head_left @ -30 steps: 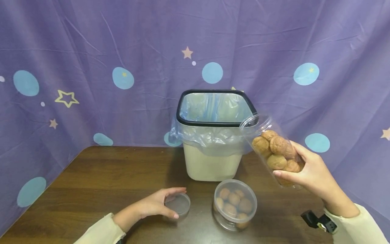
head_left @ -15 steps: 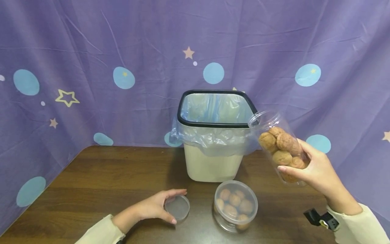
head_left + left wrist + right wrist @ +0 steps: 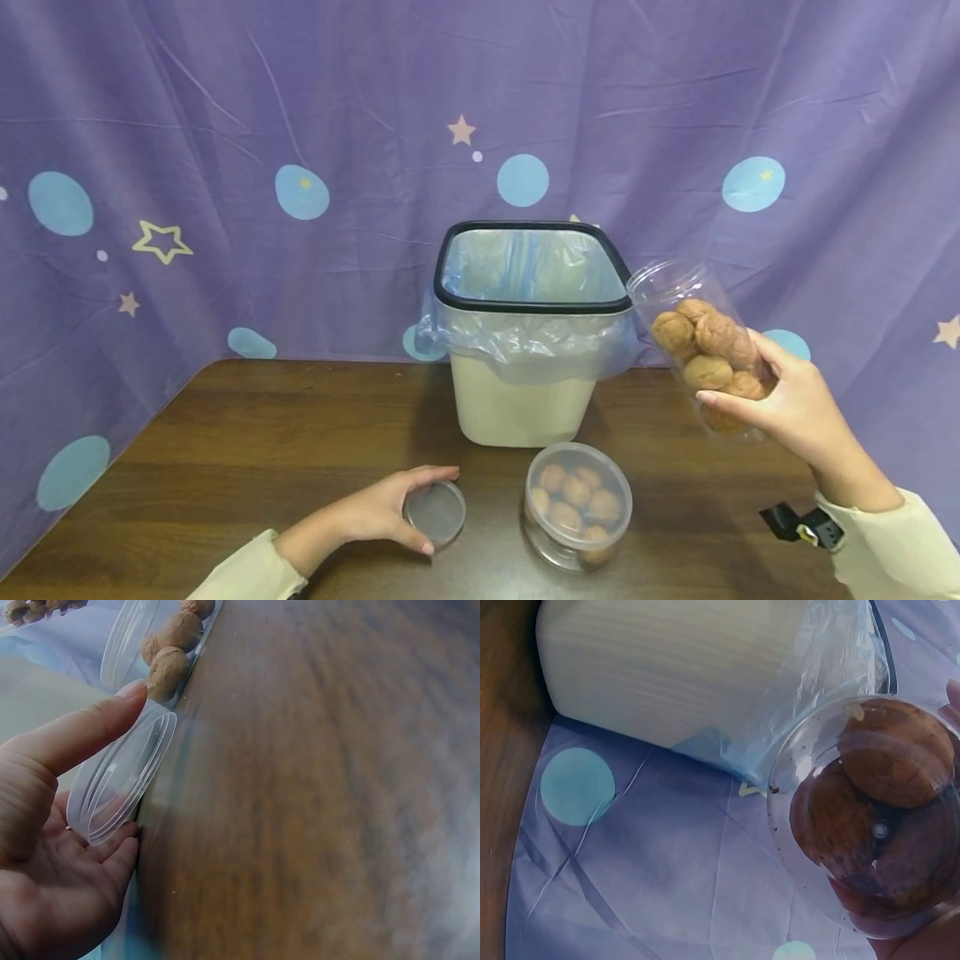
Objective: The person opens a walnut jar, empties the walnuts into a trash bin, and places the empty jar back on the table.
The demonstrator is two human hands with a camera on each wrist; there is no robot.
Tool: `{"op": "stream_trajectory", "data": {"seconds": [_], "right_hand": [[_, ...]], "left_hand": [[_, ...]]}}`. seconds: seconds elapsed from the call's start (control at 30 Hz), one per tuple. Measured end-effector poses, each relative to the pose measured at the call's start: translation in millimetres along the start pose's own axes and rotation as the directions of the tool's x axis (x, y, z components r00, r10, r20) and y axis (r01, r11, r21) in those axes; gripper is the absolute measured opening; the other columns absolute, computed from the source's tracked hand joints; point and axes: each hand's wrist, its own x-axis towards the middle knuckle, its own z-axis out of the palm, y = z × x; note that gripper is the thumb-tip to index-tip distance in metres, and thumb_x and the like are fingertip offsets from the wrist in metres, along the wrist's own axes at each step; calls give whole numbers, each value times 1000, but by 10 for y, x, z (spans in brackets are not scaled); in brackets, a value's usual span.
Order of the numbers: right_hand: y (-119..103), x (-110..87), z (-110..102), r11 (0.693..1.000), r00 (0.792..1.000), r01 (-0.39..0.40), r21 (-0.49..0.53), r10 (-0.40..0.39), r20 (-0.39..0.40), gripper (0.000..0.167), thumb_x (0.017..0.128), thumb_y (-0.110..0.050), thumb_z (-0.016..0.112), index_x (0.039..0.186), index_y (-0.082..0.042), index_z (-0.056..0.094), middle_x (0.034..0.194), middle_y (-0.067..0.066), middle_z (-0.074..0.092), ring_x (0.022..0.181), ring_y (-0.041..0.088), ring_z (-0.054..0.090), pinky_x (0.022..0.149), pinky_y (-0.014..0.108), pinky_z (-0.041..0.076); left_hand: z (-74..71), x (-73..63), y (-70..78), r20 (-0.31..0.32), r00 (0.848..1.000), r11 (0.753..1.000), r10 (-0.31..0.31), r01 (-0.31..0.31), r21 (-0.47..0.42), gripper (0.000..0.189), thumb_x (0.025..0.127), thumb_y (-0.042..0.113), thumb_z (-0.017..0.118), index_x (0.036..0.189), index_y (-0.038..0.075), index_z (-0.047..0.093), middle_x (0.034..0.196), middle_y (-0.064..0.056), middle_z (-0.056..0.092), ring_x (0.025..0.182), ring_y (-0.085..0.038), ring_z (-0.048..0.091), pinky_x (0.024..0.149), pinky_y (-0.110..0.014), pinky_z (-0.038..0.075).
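Observation:
My right hand [image 3: 802, 408] grips a clear plastic jar [image 3: 678, 283] with several walnuts [image 3: 708, 342] in it. The jar is off the table, lidless, its mouth leaning left beside the bin rim. In the right wrist view, walnuts show through the jar's round base [image 3: 802, 825]. My left hand [image 3: 375, 508] is low over the table, thumb and fingers round the rim of a small translucent lid [image 3: 435, 512]. In the left wrist view the lid [image 3: 120, 776] sits between thumb and fingers; whether it touches the table I cannot tell. Between my hands stands a lidded tub [image 3: 577, 500] holding several walnuts.
A cream bin [image 3: 525, 408] with a black rim and a bluish plastic liner [image 3: 510, 333] stands at the back of the brown wooden table [image 3: 262, 442]. Behind it hangs a purple curtain [image 3: 375, 100] printed with stars and blue spots.
My right hand has carried the jar to the right and slightly up, away from the bin. In the left hand the lid appears flatter, with the thumb a little nearer me.

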Motion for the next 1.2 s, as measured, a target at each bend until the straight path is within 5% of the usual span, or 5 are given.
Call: {"op": "stream_trajectory", "data": {"seconds": [0.27, 0.77, 1.03, 1.2], "right_hand": [[22, 69, -73, 1000, 999, -13, -27, 12, -29, 68, 63, -8, 86, 125, -4, 58, 92, -25, 58, 78, -6, 55, 65, 6, 43], [17, 293, -182, 996, 999, -13, -85, 9, -44, 58, 64, -16, 87, 116, -15, 61, 81, -22, 61, 66, -2, 56, 58, 10, 43], [30, 456, -166, 993, 999, 10, -121, -15, -38, 57, 64, -20, 87, 115, -14, 62, 81, -23, 59, 68, -3, 53, 60, 10, 40], [30, 559, -159, 993, 999, 26, -117, -29, -25, 58, 64, -19, 88, 115, -13, 62, 81, -22, 59, 69, -3, 53, 60, 9, 40]], "left_hand": [[-4, -20, 4, 11, 1000, 1000, 17, -17, -23, 90, 70, 22, 83, 143, 1, 35, 145, -16, 39, 132, -25, 36, 104, -20, 29], [-24, 8, 87, 28, 998, 997, 48, -46, -64, 86, 72, 17, 81, 142, -2, 35, 144, -21, 39, 133, -25, 35, 109, -22, 27], [-160, 38, 165, -6, 996, 994, 94, -94, -50, 84, 74, 16, 79, 141, -6, 34, 144, -25, 36, 135, -24, 34, 109, -22, 27], [-292, 59, 283, -24, 992, 992, 122, -123, -36, 82, 76, 15, 77, 142, -7, 32, 145, -26, 35, 135, -36, 31, 112, -37, 28]]}}
